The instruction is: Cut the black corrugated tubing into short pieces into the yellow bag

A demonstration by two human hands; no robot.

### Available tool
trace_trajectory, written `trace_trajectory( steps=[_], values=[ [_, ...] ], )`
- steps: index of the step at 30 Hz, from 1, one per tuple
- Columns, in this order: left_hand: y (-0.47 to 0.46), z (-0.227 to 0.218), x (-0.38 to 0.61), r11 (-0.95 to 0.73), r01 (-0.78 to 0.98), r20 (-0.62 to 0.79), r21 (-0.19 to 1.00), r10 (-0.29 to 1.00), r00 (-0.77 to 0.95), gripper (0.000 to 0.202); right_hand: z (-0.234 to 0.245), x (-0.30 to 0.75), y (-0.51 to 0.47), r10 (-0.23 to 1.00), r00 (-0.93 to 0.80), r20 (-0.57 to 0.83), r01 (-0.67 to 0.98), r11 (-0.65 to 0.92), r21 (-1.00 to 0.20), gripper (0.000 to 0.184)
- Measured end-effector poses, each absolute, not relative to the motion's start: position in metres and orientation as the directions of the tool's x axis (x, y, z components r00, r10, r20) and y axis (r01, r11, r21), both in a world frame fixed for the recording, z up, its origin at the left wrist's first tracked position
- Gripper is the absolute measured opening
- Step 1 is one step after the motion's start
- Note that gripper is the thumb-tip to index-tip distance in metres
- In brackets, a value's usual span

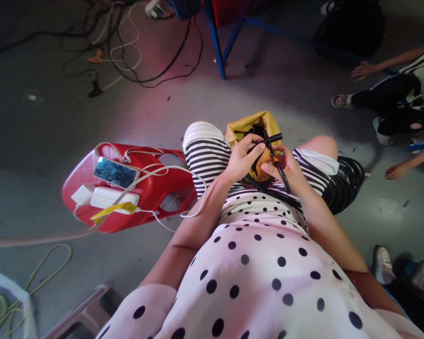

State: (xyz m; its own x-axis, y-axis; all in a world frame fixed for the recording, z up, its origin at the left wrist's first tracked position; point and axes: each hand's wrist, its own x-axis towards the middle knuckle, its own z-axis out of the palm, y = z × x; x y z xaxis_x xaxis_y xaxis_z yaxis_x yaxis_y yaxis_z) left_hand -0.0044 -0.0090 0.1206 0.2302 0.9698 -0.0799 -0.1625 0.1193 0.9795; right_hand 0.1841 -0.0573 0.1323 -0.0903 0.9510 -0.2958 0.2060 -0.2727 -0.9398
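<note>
On my lap lies a yellow bag (267, 119), its mouth open, with black parts inside. My left hand (245, 157) is closed above the bag, pinching a black ribbed cable end (276, 138) that points right. My right hand (284, 165) curls around a slim black rod-like piece (282, 176) with an orange patch, slanting down towards me. The two black pieces cross between my hands; whether they are joined I cannot tell. Black cable (259, 187) runs across my lap below the bag. A coil of black cable (349, 183) is beside my right leg.
A red plastic stool (151, 188) at left carries a phone (116, 172), a white power strip (109, 197) and white cords. Tangled cables (127, 70) lie on the floor ahead, near a blue metal frame (215, 42). Other people's hands (363, 70) and feet are at right.
</note>
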Motion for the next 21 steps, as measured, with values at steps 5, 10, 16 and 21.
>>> trace_trajectory(
  steps=[5, 10, 16, 21],
  values=[
    [-0.009, 0.122, -0.007, 0.118, -0.151, -0.076, 0.982, 0.963, 0.258, 0.055, 0.135, 0.185, -0.056, 0.95, -0.088, -0.299, 0.22, -0.274, -0.936, 0.089],
    [-0.009, 0.123, -0.007, 0.125, -0.119, -0.09, 0.985, 0.96, 0.264, 0.047, 0.132, 0.184, -0.055, 0.947, -0.1, -0.305, 0.171, -0.285, -0.943, 0.088],
    [-0.002, 0.126, -0.012, 0.004, 0.0, -0.004, 1.0, 0.94, 0.342, 0.031, 0.136, 0.19, -0.049, 0.942, -0.139, -0.306, 0.209, -0.274, -0.939, 0.084],
    [0.008, 0.119, -0.014, 0.11, 0.0, -0.102, 0.994, 0.916, 0.387, 0.027, 0.118, 0.195, -0.044, 0.929, -0.073, -0.362, 0.303, -0.325, -0.896, 0.088]
  ],
)
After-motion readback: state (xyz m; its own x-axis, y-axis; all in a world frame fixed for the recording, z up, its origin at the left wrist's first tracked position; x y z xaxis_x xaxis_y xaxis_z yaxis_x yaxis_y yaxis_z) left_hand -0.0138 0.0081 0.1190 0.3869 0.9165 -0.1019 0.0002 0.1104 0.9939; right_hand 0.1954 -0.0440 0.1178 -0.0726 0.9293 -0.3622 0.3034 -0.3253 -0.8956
